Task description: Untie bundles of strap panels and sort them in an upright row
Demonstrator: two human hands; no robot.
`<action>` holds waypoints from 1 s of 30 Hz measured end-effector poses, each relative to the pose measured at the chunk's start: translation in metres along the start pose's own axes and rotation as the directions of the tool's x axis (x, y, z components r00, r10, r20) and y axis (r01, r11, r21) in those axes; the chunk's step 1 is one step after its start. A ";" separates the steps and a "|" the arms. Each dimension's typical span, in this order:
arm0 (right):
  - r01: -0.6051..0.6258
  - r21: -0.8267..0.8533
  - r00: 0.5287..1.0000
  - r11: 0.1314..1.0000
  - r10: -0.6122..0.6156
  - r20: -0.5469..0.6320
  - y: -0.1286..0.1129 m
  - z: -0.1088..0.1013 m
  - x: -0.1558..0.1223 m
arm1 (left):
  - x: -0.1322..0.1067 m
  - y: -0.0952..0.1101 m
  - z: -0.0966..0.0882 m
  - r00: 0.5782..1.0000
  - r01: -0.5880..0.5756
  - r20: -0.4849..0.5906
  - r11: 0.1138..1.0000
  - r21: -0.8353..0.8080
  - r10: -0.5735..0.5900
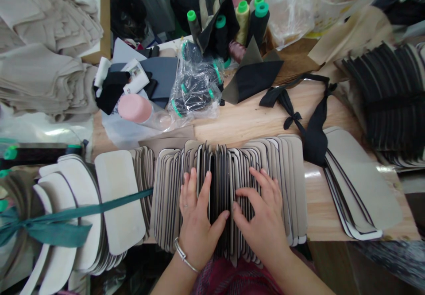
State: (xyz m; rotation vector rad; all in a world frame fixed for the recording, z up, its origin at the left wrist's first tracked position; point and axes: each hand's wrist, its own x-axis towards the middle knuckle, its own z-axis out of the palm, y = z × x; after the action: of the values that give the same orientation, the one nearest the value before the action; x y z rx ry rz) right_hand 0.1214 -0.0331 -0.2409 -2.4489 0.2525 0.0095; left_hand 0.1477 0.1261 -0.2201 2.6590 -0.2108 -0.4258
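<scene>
Noting from my remote station, left hand and right hand rest apart, fingers spread unclamped on the upright row of dark-edged beige fabric panels along the bench, where light, even pressure best keeps them standing.
</scene>
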 end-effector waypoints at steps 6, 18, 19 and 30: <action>0.021 0.013 1.000 1.000 -0.021 0.010 -0.001 0.002 -0.001 | -0.002 -0.004 0.000 1.000 -0.005 0.005 1.000 -0.018 0.005; -0.019 -0.011 0.999 1.000 0.019 -0.040 -0.006 0.005 -0.002 | -0.001 -0.008 0.001 1.000 -0.025 0.012 1.000 -0.013 0.025; -0.020 -0.009 0.999 1.000 0.019 -0.045 -0.006 0.005 -0.002 | -0.001 -0.009 0.001 1.000 -0.026 0.013 1.000 -0.013 0.026; -0.016 0.005 1.000 1.000 0.016 -0.008 -0.005 0.006 -0.001 | -0.002 -0.011 0.001 0.999 -0.022 0.026 1.000 -0.017 0.023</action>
State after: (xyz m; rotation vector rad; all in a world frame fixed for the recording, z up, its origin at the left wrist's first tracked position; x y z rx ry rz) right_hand 0.1216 -0.0254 -0.2420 -2.4429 0.2749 0.0061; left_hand 0.1464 0.1360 -0.2249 2.6336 -0.2439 -0.4533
